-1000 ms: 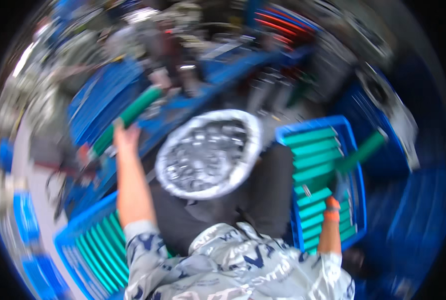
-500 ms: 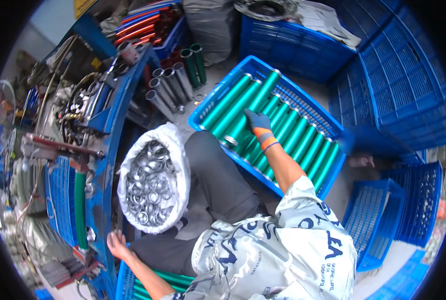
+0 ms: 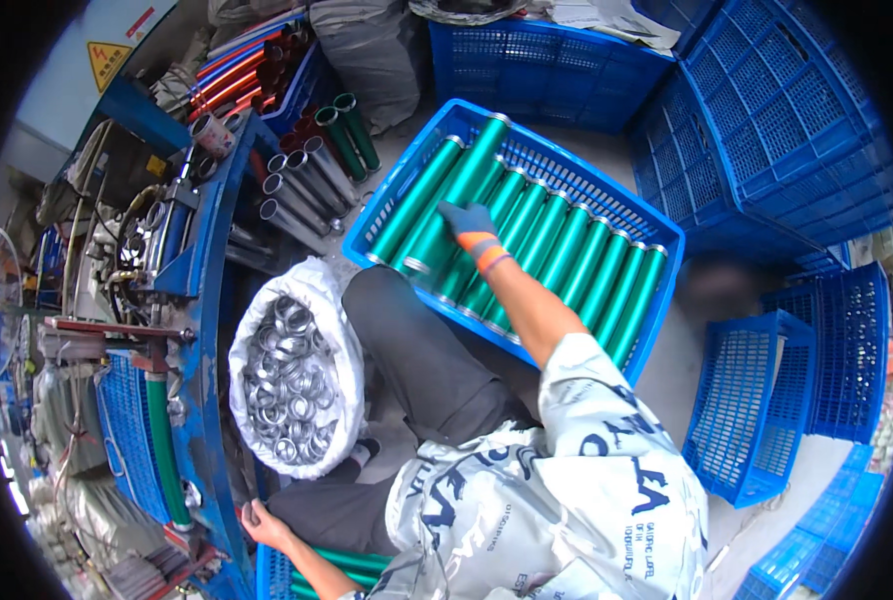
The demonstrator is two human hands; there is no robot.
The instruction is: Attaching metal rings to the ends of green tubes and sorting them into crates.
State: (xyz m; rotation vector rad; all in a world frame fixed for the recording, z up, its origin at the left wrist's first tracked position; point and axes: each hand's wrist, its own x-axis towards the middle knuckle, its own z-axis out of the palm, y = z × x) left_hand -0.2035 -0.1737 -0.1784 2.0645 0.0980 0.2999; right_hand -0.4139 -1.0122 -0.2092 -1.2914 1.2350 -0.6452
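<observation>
My right hand (image 3: 470, 228), in a dark grey glove with an orange cuff, is closed on a shiny green tube (image 3: 479, 160) with silvery ends. This tube lies slantwise on top of other green tubes in a blue plastic crate (image 3: 667, 290). The tubes beneath are lined up side by side. My bare left hand (image 3: 259, 522) rests low beside the blue bench, near my knee, with loosely bent fingers and nothing visible in it. A white sack (image 3: 343, 335) full of silvery metal rings (image 3: 292, 385) stands open between the bench and my legs.
Along the left runs the blue workbench (image 3: 207, 330) with machine parts. Bare metal tubes (image 3: 297, 190) and green ones stand upright behind the sack. Stacked blue crates (image 3: 787, 130) wall off the far right, with more crates (image 3: 747, 410) nearer. Another crate with green tubes (image 3: 342, 570) sits by my left forearm.
My right hand has shifted the green tube slightly left across the crate, over the tubes below. My left hand stays low by the bench. The whole view has turned a little.
</observation>
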